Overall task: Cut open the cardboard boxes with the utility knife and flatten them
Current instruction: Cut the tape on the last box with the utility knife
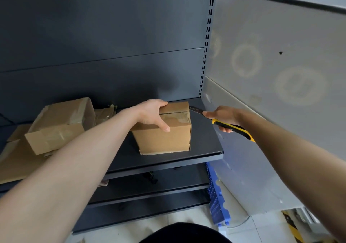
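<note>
**Two grips, one per hand**

Left hand (152,114): fingers curl over the far top edge of the small brown cardboard box (164,139), thumb on its near face. Right hand (221,117): fingers clamped round the yellow-and-black utility knife (232,127), blade tip at the box's far right corner. The box stands at the right of the dark grey metal shelf (206,149).

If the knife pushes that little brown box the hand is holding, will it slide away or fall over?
Probably neither: the left hand grips the small brown cardboard box from above, steadying it. Let go, it might slide, since the dark metal shelf looks smooth. Tipping seems unlikely; it sits flat.
</note>
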